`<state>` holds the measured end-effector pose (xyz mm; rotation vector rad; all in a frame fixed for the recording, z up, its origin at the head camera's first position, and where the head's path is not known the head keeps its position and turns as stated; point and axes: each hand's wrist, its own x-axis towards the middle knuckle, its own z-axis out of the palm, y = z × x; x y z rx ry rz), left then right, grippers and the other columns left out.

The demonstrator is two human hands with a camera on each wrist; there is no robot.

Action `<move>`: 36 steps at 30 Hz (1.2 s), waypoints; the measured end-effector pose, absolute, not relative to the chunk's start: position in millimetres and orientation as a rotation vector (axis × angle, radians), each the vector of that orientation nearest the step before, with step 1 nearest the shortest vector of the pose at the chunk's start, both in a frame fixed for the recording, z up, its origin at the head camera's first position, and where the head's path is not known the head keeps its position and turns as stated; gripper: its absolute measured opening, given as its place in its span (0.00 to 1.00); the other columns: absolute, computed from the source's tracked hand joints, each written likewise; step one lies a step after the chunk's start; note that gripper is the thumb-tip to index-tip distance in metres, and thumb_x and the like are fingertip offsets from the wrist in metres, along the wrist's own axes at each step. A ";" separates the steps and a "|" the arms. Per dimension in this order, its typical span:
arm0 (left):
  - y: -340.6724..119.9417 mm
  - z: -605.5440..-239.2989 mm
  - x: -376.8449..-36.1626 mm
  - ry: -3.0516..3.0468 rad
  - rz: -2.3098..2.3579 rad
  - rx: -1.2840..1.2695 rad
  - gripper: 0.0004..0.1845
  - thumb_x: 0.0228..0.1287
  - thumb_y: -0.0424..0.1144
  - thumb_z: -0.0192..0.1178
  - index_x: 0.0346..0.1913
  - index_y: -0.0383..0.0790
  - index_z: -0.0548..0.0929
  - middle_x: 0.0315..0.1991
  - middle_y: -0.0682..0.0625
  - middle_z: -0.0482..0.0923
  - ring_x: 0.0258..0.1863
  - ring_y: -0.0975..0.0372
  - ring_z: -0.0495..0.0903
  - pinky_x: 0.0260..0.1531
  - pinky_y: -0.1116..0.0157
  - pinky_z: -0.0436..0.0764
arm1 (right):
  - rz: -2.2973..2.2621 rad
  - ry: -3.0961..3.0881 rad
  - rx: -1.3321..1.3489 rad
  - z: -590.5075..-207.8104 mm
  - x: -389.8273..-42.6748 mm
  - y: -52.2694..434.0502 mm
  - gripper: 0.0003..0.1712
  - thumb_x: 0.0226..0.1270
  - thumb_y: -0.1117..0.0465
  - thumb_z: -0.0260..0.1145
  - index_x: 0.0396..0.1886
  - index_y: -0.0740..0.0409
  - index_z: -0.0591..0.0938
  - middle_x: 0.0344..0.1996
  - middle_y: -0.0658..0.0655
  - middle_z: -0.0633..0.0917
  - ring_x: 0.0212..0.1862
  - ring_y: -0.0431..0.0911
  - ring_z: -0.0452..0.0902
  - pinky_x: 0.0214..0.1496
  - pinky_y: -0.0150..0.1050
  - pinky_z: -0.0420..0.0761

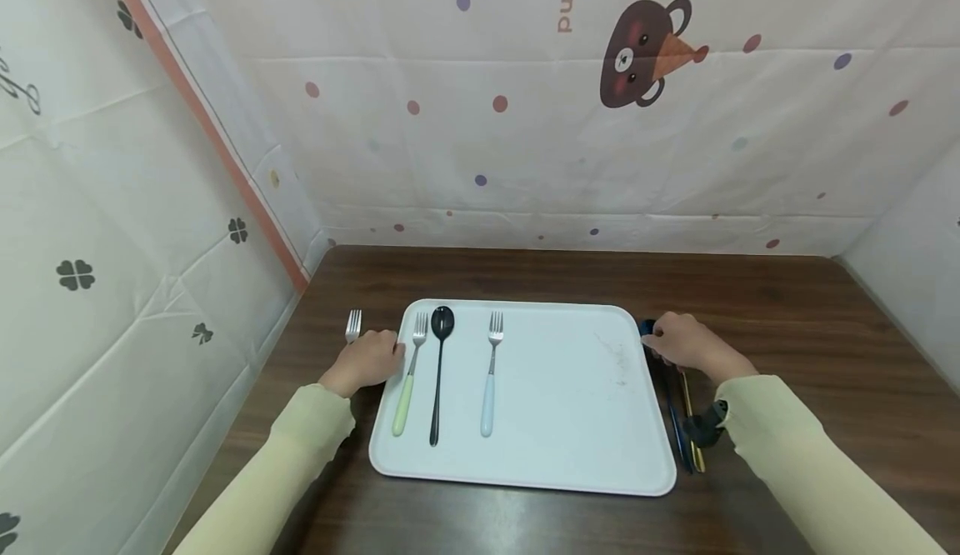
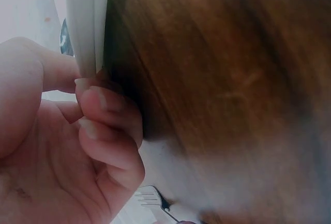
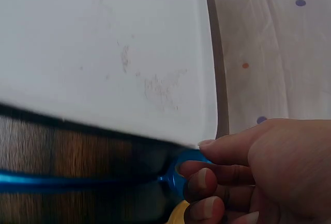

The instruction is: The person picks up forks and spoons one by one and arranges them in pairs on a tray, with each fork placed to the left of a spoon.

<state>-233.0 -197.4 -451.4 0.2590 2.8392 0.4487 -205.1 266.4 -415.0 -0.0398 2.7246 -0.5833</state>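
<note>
A white tray [image 1: 570,405] lies in the middle of the wooden table. On it are a green-handled fork [image 1: 402,405], a black spoon [image 1: 442,322] and a fork with a light blue handle [image 1: 487,405]. My left hand [image 1: 366,362] grips the tray's left edge, with curled fingers [image 2: 111,146] under the rim in the left wrist view. At the far right corner, my right hand [image 1: 693,345] pinches the tray, thumb at the rim and fingers bent below. Close under those fingers is the bowl of a blue spoon [image 3: 181,172].
Left of the tray another fork [image 1: 353,324] lies partly hidden by my left hand. Gold cutlery [image 1: 697,460] lies beside the blue handle along the tray's right side, under my right forearm. Patterned cloth [image 1: 450,147] hangs behind the brown table [image 1: 810,330] and at both sides.
</note>
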 end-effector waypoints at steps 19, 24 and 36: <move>-198.4 -450.4 -233.6 2.813 0.457 0.240 0.16 0.73 0.43 0.47 0.43 0.34 0.79 0.22 0.47 0.74 0.22 0.59 0.74 0.26 0.64 0.73 | -0.558 2.681 -0.091 -420.0 -194.1 277.4 0.17 0.68 0.56 0.60 0.20 0.60 0.79 0.13 0.51 0.74 0.17 0.42 0.69 0.23 0.36 0.72; -198.5 -449.9 -233.2 2.814 0.453 0.244 0.16 0.73 0.43 0.47 0.42 0.33 0.79 0.21 0.46 0.73 0.21 0.59 0.73 0.25 0.64 0.72 | -0.558 2.673 -0.070 -421.9 -193.1 274.2 0.15 0.68 0.58 0.59 0.22 0.60 0.78 0.15 0.52 0.75 0.20 0.43 0.71 0.24 0.36 0.74; -198.2 -449.9 -232.4 2.817 0.449 0.237 0.16 0.73 0.43 0.46 0.43 0.33 0.79 0.22 0.46 0.73 0.22 0.59 0.73 0.26 0.64 0.72 | -0.524 2.677 -0.095 -424.8 -195.9 272.0 0.11 0.67 0.62 0.58 0.25 0.62 0.78 0.17 0.54 0.77 0.16 0.42 0.70 0.22 0.35 0.72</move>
